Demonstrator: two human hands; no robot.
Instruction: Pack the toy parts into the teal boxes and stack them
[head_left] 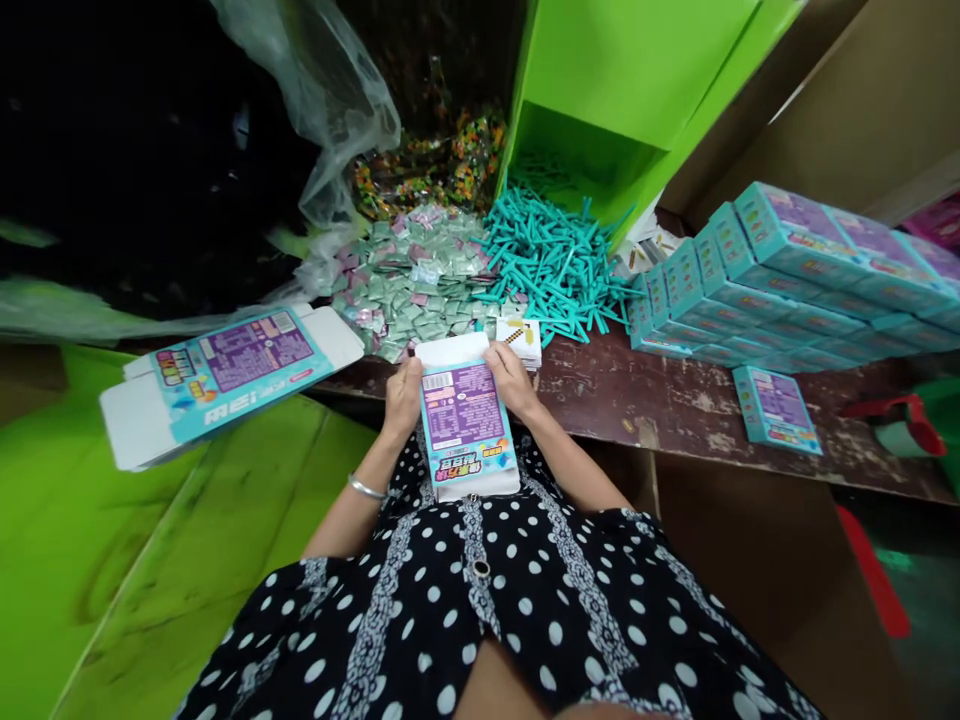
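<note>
Between my hands, close to my body, is a purple and light-blue cardboard box (466,415) with white flaps showing at both ends. My left hand (405,395) grips its left edge near the far end. On the opposite edge, my right hand (511,380) pinches the upper corner. Just beyond the box lies a small stack of white cards (521,342) with a pickaxe picture. Past it are a heap of small silvery-green and pink sachets (420,280) and a pile of turquoise plastic sticks (559,260).
A stack of flat, unfolded boxes (240,375) lies at the left. Rows of closed boxes (787,265) stand at the right, with a single box (778,410) in front. A green bin (600,60) rises behind the sticks. Colourful small packets (450,165) lie at the back. A red-handled object (911,425) sits far right.
</note>
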